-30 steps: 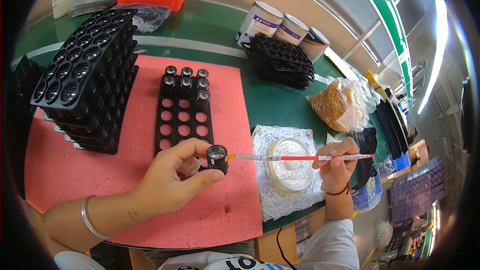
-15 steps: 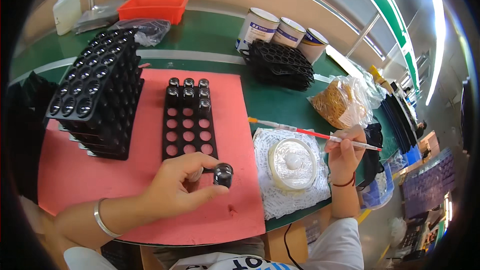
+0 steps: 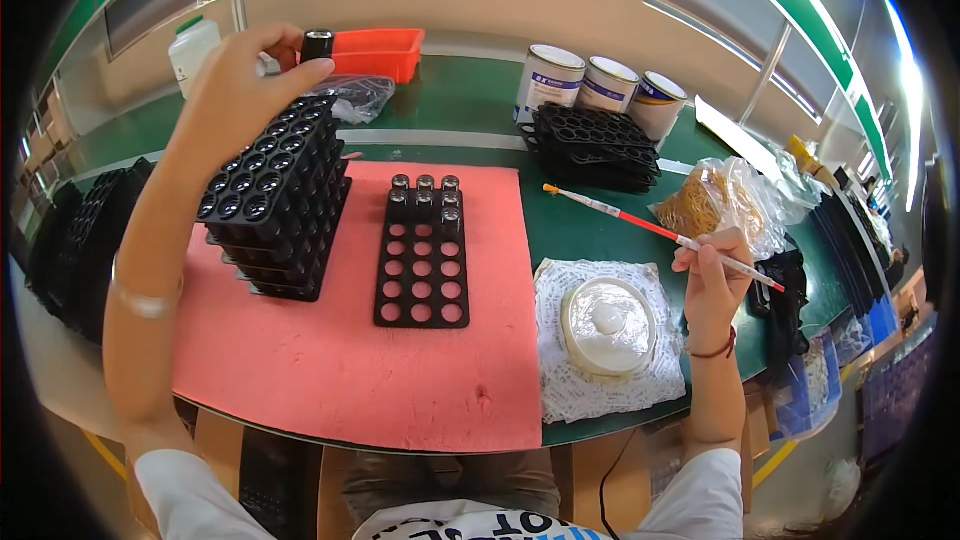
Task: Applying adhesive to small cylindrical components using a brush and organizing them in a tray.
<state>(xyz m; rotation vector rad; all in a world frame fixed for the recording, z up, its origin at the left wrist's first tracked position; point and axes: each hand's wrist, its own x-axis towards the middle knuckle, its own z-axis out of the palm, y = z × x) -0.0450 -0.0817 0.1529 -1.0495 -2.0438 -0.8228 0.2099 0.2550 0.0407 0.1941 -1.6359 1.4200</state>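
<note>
My left hand (image 3: 235,90) is raised over the back of a tall stack of black trays (image 3: 285,250), whose top tray is filled with glossy round lens-like pieces. Thumb and fingers pinch a small black cylinder (image 3: 317,45) with a shiny rim. A flat black holed tray (image 3: 409,278) lies on a pink mat (image 3: 370,390); several similar cylinders (image 3: 425,197) stand in its far holes, and the nearer holes show pink. My right hand (image 3: 715,275) grips a thin red-and-clear paintbrush (image 3: 640,224), orange tip pointing left, above a plastic-covered round white dish (image 3: 608,325) on printed paper (image 3: 555,390).
Empty black trays (image 3: 595,145) are piled at the back before white cans (image 3: 552,85). A bag of rubber bands (image 3: 705,202) sits right of them. Back left are a red bin (image 3: 385,52), a clear plastic bag (image 3: 360,95) and a white bottle (image 3: 193,50). More black trays (image 3: 75,240) stand far left.
My left hand has moved from the near edge of the holed tray up and left, over the stack, still pinching a black cylinder. My right hand keeps the brush. The view has shifted.
</note>
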